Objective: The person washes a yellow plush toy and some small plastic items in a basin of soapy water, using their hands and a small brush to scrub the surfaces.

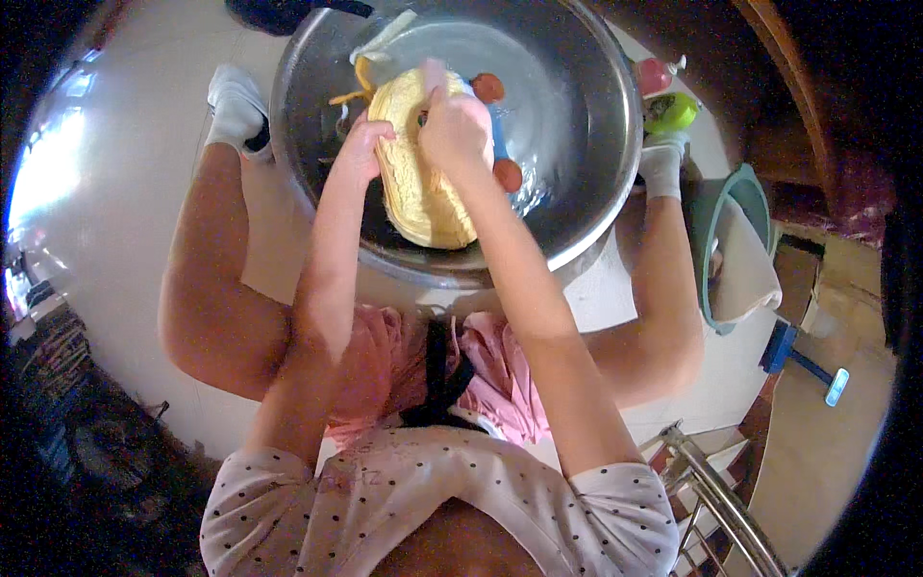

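Note:
A thick, oval, yellow fleecy fabric item lies tilted over a wide round metal basin. My left hand grips its left edge, thumb on top and fingers underneath. Over its upper right part, my right hand is bent against the fabric; something pinkish shows at its fingers, and whether it is a finger or a held thing is unclear. Orange round parts and a blue part show along the item's right side. Yellow-orange strips and a pale strap stick out at its upper left.
The basin stands on a pale tiled floor between my feet. Right of it are a pink object and a bright green one. Farther right lie a green-rimmed tub with cloth, a blue-handled brush or scraper and a metal rack.

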The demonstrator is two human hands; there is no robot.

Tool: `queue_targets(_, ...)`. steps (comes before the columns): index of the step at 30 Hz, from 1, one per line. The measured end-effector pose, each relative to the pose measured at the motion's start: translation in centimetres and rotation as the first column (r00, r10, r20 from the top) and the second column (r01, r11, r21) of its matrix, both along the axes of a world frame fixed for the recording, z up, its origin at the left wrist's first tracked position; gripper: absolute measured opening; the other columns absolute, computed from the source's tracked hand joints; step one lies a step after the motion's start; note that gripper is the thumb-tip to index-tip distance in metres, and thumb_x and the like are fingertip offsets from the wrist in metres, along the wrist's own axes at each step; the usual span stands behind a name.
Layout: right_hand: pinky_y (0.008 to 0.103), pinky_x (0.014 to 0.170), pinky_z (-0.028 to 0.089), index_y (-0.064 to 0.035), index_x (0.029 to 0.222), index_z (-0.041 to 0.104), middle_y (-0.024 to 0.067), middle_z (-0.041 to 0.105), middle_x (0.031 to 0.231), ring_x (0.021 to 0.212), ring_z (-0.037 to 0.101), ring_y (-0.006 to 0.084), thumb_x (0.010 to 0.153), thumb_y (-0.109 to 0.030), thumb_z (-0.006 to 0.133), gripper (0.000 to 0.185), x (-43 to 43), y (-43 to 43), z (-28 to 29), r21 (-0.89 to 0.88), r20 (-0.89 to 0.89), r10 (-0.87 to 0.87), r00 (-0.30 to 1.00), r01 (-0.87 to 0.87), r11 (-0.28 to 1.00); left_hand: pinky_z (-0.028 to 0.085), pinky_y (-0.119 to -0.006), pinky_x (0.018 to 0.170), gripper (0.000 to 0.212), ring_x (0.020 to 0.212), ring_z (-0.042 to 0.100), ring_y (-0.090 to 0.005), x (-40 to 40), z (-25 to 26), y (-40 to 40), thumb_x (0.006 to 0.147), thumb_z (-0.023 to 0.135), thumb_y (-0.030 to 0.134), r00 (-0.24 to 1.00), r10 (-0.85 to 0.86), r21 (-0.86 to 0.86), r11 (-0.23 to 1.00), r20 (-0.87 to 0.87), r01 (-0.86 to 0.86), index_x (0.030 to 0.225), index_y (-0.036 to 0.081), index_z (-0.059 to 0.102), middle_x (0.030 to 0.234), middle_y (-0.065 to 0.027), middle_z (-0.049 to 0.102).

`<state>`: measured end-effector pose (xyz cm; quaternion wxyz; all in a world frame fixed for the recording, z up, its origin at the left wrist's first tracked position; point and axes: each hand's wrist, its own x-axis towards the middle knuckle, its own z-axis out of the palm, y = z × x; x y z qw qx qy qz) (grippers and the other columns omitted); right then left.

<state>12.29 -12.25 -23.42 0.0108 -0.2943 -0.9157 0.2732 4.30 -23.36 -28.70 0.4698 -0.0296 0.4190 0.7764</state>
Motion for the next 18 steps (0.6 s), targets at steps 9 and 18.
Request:
queue_targets(9, 0.0503, 0.074, 0.046, -0.0015, 0.116, 0.041, 0.0271, 0.061, 0.085, 0.083, 0.060, 0.0431, 0.083, -0.018, 0.044, 0.037, 2.1, -1.2, -0.1, -0.126, 0.042, -0.006, 0.999, 0.011, 0.992, 0.047, -0.043, 0.090, 0.068, 0.102, 0.056, -0.0317, -0.2, -0.3, -0.9, 0.054, 0.046, -0.002, 0.998, 0.058, 0.117, 0.991, 0.028, -0.061, 0.122, -0.003, 0.042, 0.110, -0.0169, 0.056)
queue_targets(18, 0.0518, 0.064, 0.048, 0.0048, 0.116, 0.041, 0.0249, 0.062, 0.074, 0.072, 0.063, 0.0392, 0.084, -0.016, 0.045, 0.039, 2.7, -3.7, 0.4, -0.053, 0.000, -0.027, 1.000, 0.027, 0.998, 0.046, -0.040, 0.090, 0.065, 0.103, 0.055, -0.0302, -0.6, -0.4, -1.4, 0.055, 0.042, -0.004, 0.990, 0.101, 0.060, 0.992, 0.100, -0.107, 0.120, -0.004, 0.044, 0.111, -0.0165, 0.055)
